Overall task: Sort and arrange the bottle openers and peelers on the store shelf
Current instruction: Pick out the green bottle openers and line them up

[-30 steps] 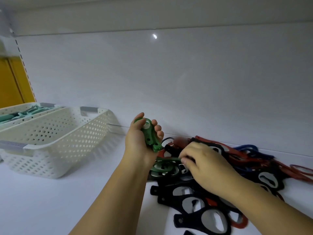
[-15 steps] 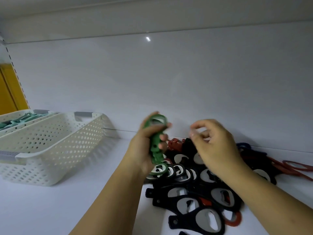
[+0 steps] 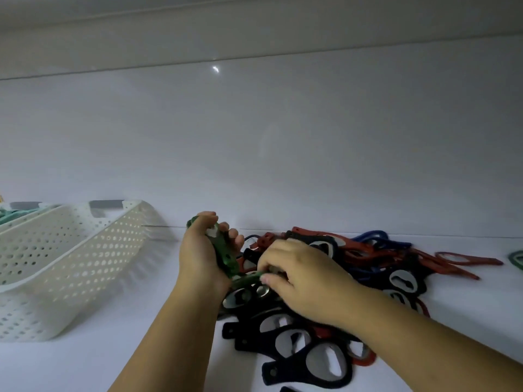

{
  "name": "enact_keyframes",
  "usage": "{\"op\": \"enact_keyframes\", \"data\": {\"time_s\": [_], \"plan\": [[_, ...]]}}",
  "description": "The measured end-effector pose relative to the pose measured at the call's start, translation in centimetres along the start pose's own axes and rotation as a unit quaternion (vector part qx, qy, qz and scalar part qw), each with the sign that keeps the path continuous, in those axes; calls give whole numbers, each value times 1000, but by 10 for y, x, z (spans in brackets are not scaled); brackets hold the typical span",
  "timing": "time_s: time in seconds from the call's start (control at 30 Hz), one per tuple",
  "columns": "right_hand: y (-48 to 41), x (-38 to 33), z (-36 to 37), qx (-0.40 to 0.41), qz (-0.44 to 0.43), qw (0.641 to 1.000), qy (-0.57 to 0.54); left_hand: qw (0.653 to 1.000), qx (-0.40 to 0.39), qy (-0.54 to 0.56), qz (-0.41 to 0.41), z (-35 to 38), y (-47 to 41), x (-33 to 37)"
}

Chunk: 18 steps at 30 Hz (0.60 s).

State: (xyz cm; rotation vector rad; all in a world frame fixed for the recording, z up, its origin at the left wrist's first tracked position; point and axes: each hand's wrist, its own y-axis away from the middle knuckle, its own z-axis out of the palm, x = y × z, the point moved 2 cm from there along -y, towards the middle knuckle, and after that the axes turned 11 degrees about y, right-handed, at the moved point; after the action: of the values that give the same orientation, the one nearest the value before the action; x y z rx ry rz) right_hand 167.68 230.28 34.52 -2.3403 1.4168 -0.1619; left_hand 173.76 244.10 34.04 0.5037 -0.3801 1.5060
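A heap of bottle openers [image 3: 325, 357] in black, red and blue lies on the white shelf, right of centre. My left hand [image 3: 202, 254] is shut on a small stack of green bottle openers [image 3: 223, 250], held upright just left of the heap. My right hand [image 3: 305, 278] is down on the heap, thumb and fingers pinching another green opener [image 3: 246, 280] that lies at the heap's left edge, right below the held stack. Loose red openers [image 3: 464, 261] trail off to the right.
A white perforated basket [image 3: 70, 267] stands at the left on the shelf. Behind it a second basket [image 3: 17, 219] holds teal items. The shelf's back wall [image 3: 283, 151] rises close behind the heap. One green opener [image 3: 516, 258] lies at the far right edge.
My right hand, lifted with nothing in it half a second ago, has dropped onto the heap and pinched a green opener. My left hand keeps its green stack, shifted slightly.
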Motion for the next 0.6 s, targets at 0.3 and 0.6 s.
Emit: {"op": "enact_keyframes", "data": {"time_s": [0.3, 0.6], "plan": [[4, 39, -77, 1, 93, 985, -143, 943, -188, -267, -63, 32, 43, -38], [28, 36, -86, 151, 180, 958, -167, 932, -282, -150, -174, 41, 69, -51]]}}
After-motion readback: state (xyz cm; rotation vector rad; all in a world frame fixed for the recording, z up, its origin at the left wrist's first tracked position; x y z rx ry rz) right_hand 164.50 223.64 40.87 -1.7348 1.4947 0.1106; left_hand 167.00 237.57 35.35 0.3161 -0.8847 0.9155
